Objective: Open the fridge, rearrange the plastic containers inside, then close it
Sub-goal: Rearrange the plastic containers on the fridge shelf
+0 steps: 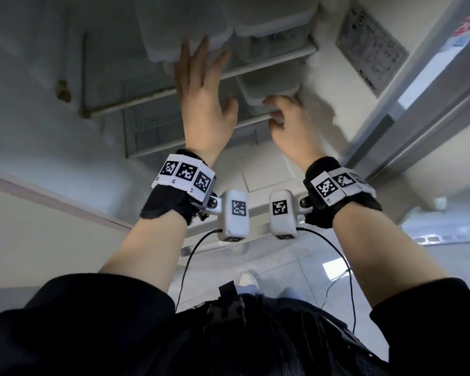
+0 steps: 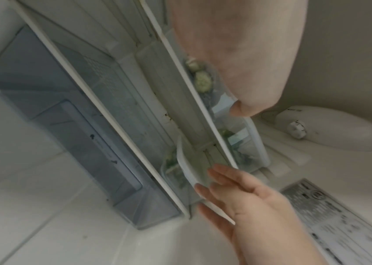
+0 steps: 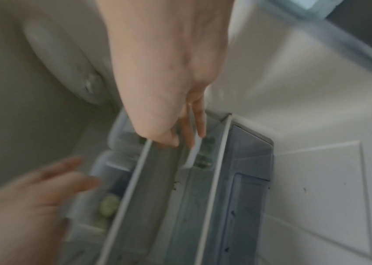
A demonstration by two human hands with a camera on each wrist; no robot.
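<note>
Fridge [image 1: 323,85] door is swung open, and all places below are given relative to the middle shelf [image 1: 269,63], the white-edged one running across the inside.

Two lidded tubs [image 1: 272,25] are parked side by side on top of that shelf, the left tub [image 1: 174,31] sticking out past its front edge. Something pale green can be seen through the tub wall in the wrist views; what it is can't be told.

One more tub [image 1: 269,90] is sat just under the shelf, towards its right end, on the next shelf down. Green bits are visible inside it too, blurry.

Left hand [image 1: 201,96] is held up in front of the shelf with fingers spread and straight, fingertips at the bottom front of the left tub. Whether it's actually touched can't be told from the blur. Nothing is gripped.

Right hand [image 1: 291,123] is reached in below the shelf at the lower tub. Its white lid rim [image 3: 191,152] is pinched, thumb on one side and fingers [image 3: 199,123] curled over the other.

Lower still, a bluish see-through drawer [image 2: 66,125] is shut at the bottom of the compartment. A printed label [image 1: 372,54] is stuck on the inner wall right of the shelf, and a knob housing [image 2: 321,125] is mounted on the wall above it.
</note>
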